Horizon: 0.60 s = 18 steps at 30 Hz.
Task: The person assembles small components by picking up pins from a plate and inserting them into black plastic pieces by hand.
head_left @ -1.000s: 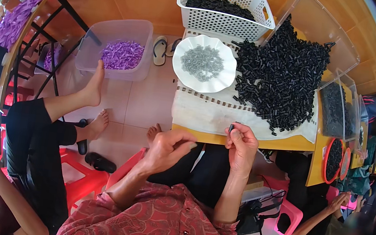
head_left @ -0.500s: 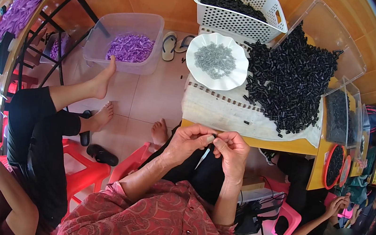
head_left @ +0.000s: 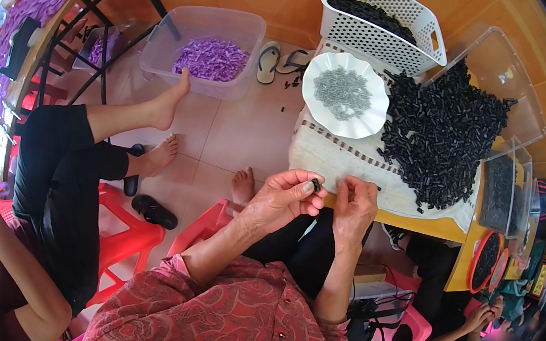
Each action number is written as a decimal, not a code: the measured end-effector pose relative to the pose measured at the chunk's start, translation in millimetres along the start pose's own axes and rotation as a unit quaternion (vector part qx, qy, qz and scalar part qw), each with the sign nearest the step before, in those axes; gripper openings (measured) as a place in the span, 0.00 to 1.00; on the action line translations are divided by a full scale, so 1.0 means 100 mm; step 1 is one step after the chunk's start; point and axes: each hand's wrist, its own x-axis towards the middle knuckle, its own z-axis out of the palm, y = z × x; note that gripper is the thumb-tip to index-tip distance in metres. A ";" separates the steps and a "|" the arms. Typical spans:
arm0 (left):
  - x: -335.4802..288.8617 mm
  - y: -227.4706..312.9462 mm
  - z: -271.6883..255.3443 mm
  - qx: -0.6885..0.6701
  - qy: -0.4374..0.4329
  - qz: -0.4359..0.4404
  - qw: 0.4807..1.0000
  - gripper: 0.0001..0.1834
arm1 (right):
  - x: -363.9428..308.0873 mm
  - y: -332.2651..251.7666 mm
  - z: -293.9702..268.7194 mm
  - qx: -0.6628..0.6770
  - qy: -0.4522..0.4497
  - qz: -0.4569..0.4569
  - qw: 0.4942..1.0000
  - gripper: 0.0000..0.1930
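My left hand (head_left: 283,198) pinches a small black tube-shaped piece (head_left: 316,185) between thumb and fingertips, just in front of the table edge. Beside it, apart by a small gap, my right hand (head_left: 354,212) has its thumb and fingertips drawn together at the cloth's front edge; whether anything tiny is between them is hidden. Beyond the hands, a large heap of similar black pieces (head_left: 439,141) lies on the white cloth (head_left: 330,152). A scalloped white plate (head_left: 311,100) holds many small clear pieces (head_left: 343,91).
A white perforated basket (head_left: 373,39) with black pieces stands at the back. A clear tub (head_left: 518,92) lies tipped behind the heap. On the floor, a clear bin (head_left: 153,61) holds purple pieces. Red stools (head_left: 122,219) stand left. Co-workers sit on both sides.
My hands have moved apart; they were together at the black piece, which stays in my left hand. The view has shifted, moving the table rightward in the picture.
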 end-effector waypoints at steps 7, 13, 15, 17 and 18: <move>-0.04 -0.02 0.02 0.036 -0.005 0.043 0.998 0.10 | -0.01 -0.01 0.00 -0.022 -0.006 -0.006 1.000 0.04; -0.11 0.02 0.09 0.081 -0.014 0.053 0.995 0.10 | -0.09 -0.04 -0.06 0.039 0.025 0.022 0.999 0.04; -0.12 0.01 0.09 0.079 -0.025 0.052 0.995 0.11 | -0.14 -0.01 -0.09 0.061 0.022 0.035 0.997 0.04; -0.13 0.00 0.11 0.066 -0.023 0.049 0.996 0.13 | -0.17 -0.08 -0.12 0.081 0.020 0.048 0.995 0.04; -0.13 0.00 0.11 0.066 -0.023 0.049 0.996 0.13 | -0.18 -0.21 -0.15 0.192 0.022 0.100 0.976 0.05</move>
